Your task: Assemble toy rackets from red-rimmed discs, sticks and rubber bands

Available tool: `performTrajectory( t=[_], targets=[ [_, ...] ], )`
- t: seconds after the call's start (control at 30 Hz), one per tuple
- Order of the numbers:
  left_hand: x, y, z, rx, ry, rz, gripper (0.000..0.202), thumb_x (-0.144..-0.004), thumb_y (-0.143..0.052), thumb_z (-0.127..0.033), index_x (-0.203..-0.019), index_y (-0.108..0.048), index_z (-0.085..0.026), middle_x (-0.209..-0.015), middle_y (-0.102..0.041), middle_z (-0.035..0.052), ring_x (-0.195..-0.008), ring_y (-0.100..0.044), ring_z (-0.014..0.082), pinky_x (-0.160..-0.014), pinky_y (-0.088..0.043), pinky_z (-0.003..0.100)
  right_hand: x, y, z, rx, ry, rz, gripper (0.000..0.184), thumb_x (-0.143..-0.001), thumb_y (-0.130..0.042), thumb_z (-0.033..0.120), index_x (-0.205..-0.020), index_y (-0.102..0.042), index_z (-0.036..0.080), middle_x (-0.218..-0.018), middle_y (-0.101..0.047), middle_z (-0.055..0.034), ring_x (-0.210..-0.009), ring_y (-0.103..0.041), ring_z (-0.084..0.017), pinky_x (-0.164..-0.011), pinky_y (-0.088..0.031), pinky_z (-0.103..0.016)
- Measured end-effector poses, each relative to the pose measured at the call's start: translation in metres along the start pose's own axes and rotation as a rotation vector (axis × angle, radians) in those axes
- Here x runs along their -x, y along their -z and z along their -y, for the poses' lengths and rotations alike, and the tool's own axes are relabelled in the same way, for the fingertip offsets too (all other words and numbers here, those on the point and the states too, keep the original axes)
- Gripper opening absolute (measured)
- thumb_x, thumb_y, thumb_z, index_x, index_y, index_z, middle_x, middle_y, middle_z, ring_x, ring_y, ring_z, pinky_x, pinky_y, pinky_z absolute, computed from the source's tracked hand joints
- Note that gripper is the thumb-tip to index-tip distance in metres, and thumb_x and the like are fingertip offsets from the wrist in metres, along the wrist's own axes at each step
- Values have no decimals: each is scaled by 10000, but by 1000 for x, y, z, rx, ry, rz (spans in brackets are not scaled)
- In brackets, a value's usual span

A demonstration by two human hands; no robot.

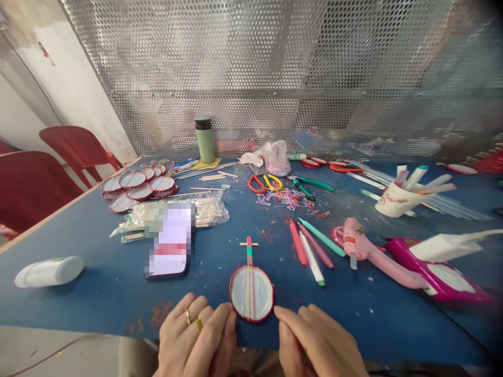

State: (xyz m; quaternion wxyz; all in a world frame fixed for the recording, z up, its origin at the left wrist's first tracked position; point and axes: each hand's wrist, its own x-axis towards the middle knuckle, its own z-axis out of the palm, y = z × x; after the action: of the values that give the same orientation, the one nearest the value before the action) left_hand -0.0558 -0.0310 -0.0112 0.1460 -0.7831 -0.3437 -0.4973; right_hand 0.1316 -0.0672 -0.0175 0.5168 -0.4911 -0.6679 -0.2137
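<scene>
A round jar lid point(240, 293) with a red rim and white inside lies face up at the front of the blue table. One yellow and one red band run lengthwise over it. From its far side extends a red and green painted craft stick point(249, 250), crossed by a short thin wooden stick point(254, 244). My left hand point(198, 335), wearing rings, is closed with its fingertips at the lid's left rim. Across from it my right hand point(316, 340) is closed, thumb and forefinger beside the right rim. Whatever either pinch holds, if anything, is hidden.
Left stand a phone point(173, 241), a white bottle point(49, 271), bagged sticks point(212, 209) and piled lids point(131, 179). Markers point(315, 259), a pink glue gun point(377, 256) and a paper cup point(396, 200) are right. Behind are pliers point(314, 183) and a green flask point(205, 141).
</scene>
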Motion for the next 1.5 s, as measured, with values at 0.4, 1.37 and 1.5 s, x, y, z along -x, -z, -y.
performTrajectory(
  t=[0.4, 1.37, 1.5],
  targets=[
    [-9, 24, 2, 212, 420, 19, 203, -899, -585, -160, -716, -673, -168, -498, -523, -82, -408, -380, 34, -443, -321, 165, -18, 23, 2, -361, -331, 230, 187, -962, -540, 221, -916, -715, 175, -542, -552, 55, -425, -484, -80, -450, -393, -210],
    [-5, 14, 4, 290, 579, -26, 274, -923, -553, -292, -708, -669, -166, -517, -490, -65, -475, -380, 67, -481, -320, 183, -11, 21, 1, -480, -235, 218, 193, -969, -530, 243, -902, -692, 161, -551, -484, 56, -446, -417, -80, -466, -331, -217],
    [-4, 12, 4, 285, 564, -24, 289, -919, -548, -304, -693, -666, -167, -512, -491, -65, -473, -384, 68, -478, -323, 176, -10, 19, -1, -505, -238, 181, 212, -981, -518, 265, -910, -696, 175, -565, -487, 51, -449, -412, -81, -458, -336, -214]
  ],
)
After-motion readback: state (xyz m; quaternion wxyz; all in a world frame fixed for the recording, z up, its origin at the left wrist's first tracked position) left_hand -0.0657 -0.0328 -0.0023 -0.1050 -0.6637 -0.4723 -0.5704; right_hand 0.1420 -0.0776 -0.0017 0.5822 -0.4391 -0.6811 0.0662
